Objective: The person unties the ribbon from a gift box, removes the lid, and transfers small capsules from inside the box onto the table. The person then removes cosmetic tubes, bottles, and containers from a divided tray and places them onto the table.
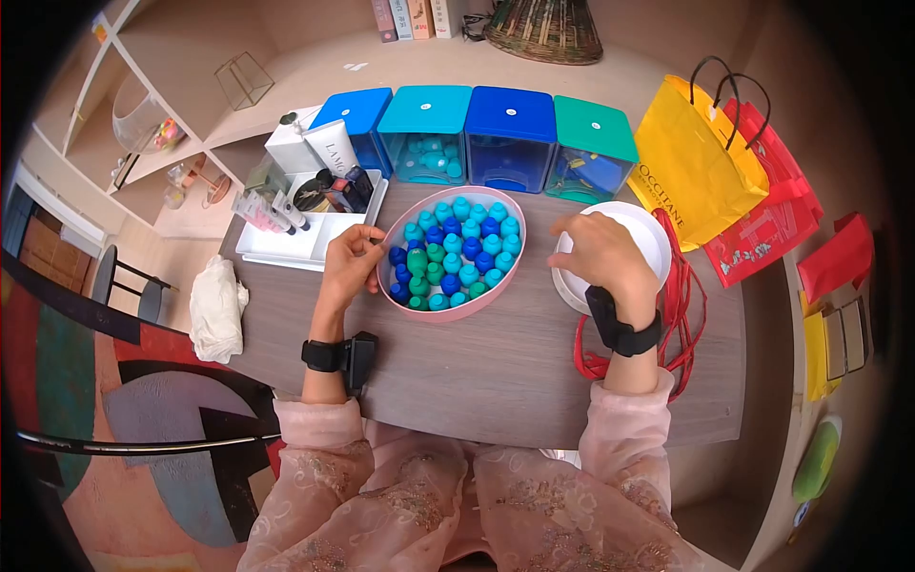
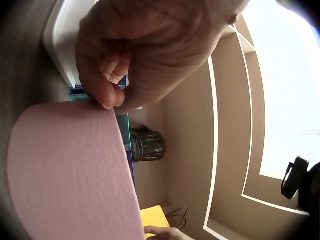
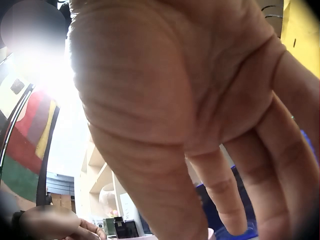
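Note:
A pink oval bowl (image 1: 456, 312) in the middle of the table holds many small bobbin-like pieces (image 1: 452, 242) in light blue, dark blue and green. At its left side my left hand (image 1: 349, 265) has its fingers curled. In the left wrist view, thumb and fingertips pinch the rim of the bowl's pink wall (image 2: 75, 170). My right hand (image 1: 608, 255) is over a round white dish (image 1: 644, 225) to the right of the bowl. Its fingers reach loosely forward and hold nothing, as the right wrist view also shows.
Blue, teal and green lidded boxes (image 1: 511, 124) line the back. A white tray (image 1: 335, 225) of cosmetics and a crumpled white cloth (image 1: 217, 307) lie left. Red ribbon (image 1: 679, 329), a yellow bag (image 1: 701, 162) and a red bag (image 1: 777, 210) are at the right.

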{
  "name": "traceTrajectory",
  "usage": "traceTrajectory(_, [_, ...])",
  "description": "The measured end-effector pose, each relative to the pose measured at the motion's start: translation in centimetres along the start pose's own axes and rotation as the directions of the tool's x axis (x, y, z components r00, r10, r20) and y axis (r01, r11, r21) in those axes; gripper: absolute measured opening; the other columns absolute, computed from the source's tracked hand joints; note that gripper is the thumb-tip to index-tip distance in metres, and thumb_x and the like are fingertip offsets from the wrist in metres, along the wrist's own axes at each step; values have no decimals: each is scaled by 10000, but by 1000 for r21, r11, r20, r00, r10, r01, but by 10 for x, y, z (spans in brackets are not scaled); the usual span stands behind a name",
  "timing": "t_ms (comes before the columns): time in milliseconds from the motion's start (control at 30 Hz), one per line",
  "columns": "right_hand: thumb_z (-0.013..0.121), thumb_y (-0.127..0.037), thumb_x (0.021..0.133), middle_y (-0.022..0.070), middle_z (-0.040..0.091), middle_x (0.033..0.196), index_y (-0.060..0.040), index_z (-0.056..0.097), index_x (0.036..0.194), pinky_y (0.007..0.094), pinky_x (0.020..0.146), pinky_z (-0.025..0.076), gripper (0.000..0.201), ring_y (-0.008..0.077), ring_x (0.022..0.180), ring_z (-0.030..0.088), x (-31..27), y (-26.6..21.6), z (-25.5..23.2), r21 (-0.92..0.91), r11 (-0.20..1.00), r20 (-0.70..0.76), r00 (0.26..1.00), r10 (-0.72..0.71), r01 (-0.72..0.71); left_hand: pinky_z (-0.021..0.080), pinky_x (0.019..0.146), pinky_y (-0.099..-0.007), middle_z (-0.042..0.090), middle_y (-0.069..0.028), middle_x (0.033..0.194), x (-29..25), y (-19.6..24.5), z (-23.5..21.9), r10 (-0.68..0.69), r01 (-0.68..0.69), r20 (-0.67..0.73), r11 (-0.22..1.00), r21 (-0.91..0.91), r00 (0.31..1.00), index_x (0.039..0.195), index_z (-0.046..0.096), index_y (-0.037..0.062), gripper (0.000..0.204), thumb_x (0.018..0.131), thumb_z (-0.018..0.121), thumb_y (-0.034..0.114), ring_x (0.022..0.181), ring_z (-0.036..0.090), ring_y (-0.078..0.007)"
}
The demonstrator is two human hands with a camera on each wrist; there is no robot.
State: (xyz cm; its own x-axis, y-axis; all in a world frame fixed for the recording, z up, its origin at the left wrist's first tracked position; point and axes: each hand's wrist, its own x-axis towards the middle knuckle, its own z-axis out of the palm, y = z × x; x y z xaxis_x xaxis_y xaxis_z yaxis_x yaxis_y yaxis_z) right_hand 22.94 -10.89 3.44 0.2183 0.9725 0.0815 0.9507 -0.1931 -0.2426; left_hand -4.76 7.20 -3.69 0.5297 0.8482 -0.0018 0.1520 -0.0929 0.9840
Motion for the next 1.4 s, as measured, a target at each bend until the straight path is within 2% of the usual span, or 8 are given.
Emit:
traceTrajectory(233, [747,-201,663,172,659,847,-8,664,826,384,751,476,266,315,851,619,10,-3,9,-134,980,197,965,173,-149,369,309,-203,508,11,538,-2,2,2,12,-11,-11,999,31,1000,965,572,-23,142,845,616,38,362,459,-66])
traceTrajectory(367, [761,-187,692,184,649,813,19,659,753,395,763,493,239,318,882,622,6,1,15,-60,991,76,989,123,-118,371,309,-204,510,8,545,-2,3,3,17,-16,-17,999,40,1000,968,570,-27,138,853,611,36,365,461,-66])
traceTrajectory(667, [742,-190,686,207,650,900,4,646,870,411,780,474,284,335,884,615,10,11,28,5,999,-16,999,44,-44,399,328,-203,526,-3,575,-3,5,3,1,0,-15,999,44,1000,969,565,-37,146,837,605,12,397,484,-63])
traceTrajectory(833, [738,-169,699,200,642,721,34,651,719,398,729,484,222,330,828,617,11,0,13,-13,983,140,973,182,-182,399,329,-202,523,-3,572,-3,5,2,-3,4,-17,999,52,1000,972,564,-40,149,838,602,11,396,482,-62])
traceTrajectory(933, [734,-166,711,188,620,632,43,633,636,392,693,483,243,320,794,618,6,9,27,-60,994,-1,996,91,-91,398,329,-202,524,-4,570,-2,3,2,0,0,-3,999,39,1000,973,563,-42,149,839,600,12,395,480,-62])
traceTrajectory(1067, [728,-152,718,183,618,623,48,631,636,391,685,481,236,314,783,620,7,6,20,-100,989,52,992,115,-109,397,329,-201,523,-5,566,-2,3,1,8,-8,0,999,36,1000,973,562,-42,149,841,599,16,394,479,-63])
traceTrajectory(1167, [755,-152,673,188,641,879,15,642,793,402,773,492,235,332,901,601,9,5,16,-127,976,199,959,202,-179,396,328,-201,524,-7,565,-2,3,1,6,-6,5,1000,27,1000,972,562,-43,151,841,600,19,394,480,-63])
traceTrajectory(1400, [747,-161,678,149,650,742,1,665,773,405,680,480,204,326,761,619,6,-1,12,-18,999,-68,997,-42,41,373,310,-199,519,6,545,-1,2,3,-26,27,-7,997,68,1000,966,583,-34,169,856,634,84,364,470,-65])
